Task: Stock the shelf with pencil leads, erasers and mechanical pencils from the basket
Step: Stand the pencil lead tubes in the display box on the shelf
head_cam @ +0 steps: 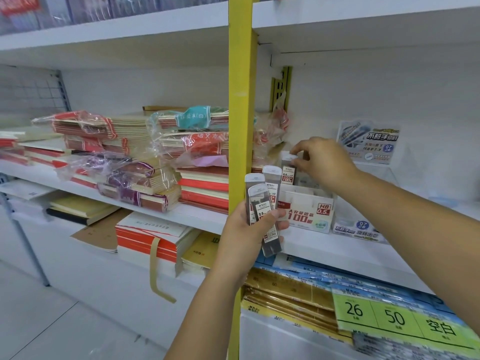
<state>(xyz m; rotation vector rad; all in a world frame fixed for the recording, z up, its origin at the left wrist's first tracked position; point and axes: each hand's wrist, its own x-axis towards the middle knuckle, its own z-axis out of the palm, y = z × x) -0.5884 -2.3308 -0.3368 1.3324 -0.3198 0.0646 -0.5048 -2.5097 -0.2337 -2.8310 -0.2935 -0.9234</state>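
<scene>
Far left, stacked notebooks (122,162) fill the neighbouring bay and play no part. At the yellow upright (240,126), my left hand (244,229) has its grip closed round a fanned bundle of pencil lead packs (262,203), held upright, I judge, as a ready supply. Rightward, my right hand (324,162) pinches a single pack (288,167) by its top, standing it vertically over the display box (309,206) on the shelf (337,245) so it should slot in label-forward. The basket is not in view.
</scene>
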